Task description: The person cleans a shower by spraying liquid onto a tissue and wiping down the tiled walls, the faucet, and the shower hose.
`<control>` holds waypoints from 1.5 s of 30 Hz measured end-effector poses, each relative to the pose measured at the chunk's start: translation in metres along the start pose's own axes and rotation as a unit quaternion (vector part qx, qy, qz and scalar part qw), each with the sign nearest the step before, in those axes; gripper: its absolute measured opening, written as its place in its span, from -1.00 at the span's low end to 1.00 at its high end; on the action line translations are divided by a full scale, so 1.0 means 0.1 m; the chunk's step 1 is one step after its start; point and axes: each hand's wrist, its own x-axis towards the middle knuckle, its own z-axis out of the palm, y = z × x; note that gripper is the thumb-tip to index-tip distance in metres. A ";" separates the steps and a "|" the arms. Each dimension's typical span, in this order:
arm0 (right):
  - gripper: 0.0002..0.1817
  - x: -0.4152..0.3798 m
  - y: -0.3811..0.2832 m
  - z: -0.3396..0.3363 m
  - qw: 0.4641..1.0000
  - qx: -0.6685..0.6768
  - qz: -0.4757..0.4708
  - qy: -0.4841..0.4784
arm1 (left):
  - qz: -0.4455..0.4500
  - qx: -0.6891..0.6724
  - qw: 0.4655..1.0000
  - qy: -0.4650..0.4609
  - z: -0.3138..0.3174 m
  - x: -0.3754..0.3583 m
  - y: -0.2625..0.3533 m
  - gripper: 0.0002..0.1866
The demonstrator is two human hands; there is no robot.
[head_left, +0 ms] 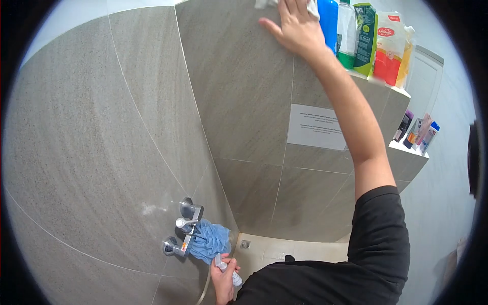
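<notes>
High on the grey tiled wall (239,76), my right hand (299,31) presses a white cloth (264,4). Its thumb sticks out to the side, and the top of the cloth is cut off by the frame's edge. Beside that hand stands a tall blue bottle (328,23) on the upper ledge. Low in the view, my left hand (222,280) is wrapped around a small clear spray bottle (236,278) with a pale nozzle. Just above this hand hangs a blue mesh bath pouf (211,240), next to the chrome shower mixer (192,226).
Along the ledge are a clear bottle with green liquid (346,38), a green box (365,40) and a red-and-white pouch (389,51). Several toiletry tubes (419,132) occupy a lower shelf. A printed sheet (316,127) is on the wall. A floor drain (245,244) lies below.
</notes>
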 end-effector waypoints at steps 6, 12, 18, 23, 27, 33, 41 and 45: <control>-0.11 -1.01 -0.12 0.25 0.994 -0.038 -0.097 0.016 | 0.009 0.006 1.000 -0.009 -0.01 0.12 -0.03 -0.65; -0.14 -1.91 0.24 0.04 0.985 -0.037 -0.071 -0.150 | 0.020 0.012 0.999 -0.036 0.02 0.21 -0.04 -0.64; -0.20 -2.40 1.02 0.02 0.993 -0.082 0.078 -0.034 | 0.000 0.024 0.999 -0.047 0.04 0.22 0.02 -0.65; -0.13 -2.69 1.66 -0.10 0.975 -0.048 0.211 0.050 | -0.016 0.047 0.996 -0.069 0.00 0.24 0.01 -0.65; -0.05 -2.92 1.82 -0.04 0.965 -0.016 0.257 0.059 | -0.030 0.051 0.995 -0.082 0.01 0.28 0.00 -0.65; 0.02 -2.89 1.57 0.10 0.956 0.032 0.275 0.093 | -0.042 0.049 0.992 -0.112 0.16 0.32 0.03 -0.66; 0.02 -2.71 0.84 0.29 0.988 0.036 0.152 0.008 | -0.046 0.074 0.989 -0.123 0.32 0.35 -0.03 -0.65; -0.06 -2.35 0.34 0.25 0.992 0.058 0.099 -0.043 | -0.011 0.126 0.984 -0.122 0.29 0.44 -0.22 -0.65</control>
